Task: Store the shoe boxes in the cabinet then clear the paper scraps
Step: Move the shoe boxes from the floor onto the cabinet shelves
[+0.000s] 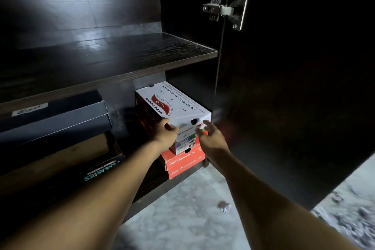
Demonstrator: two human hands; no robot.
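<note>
A white Skechers shoe box (178, 103) sits on top of a red shoe box (183, 163) on the right side of the dark cabinet's lower shelf (154, 191). My left hand (165, 133) presses against the white box's near end at its left corner, fingers curled on it. My right hand (209, 137) is at the box's right near corner with fingers spread, fingertips touching or just off the cardboard. A crumpled paper scrap (224, 207) lies on the floor below the cabinet.
A dark blue box (54, 119) rests on a black box with teal lettering (97, 174) at the left of the same shelf. The upper shelf (113, 57) is bare. The open cabinet door (294, 87) stands at the right. More scraps (345, 215) litter the floor at far right.
</note>
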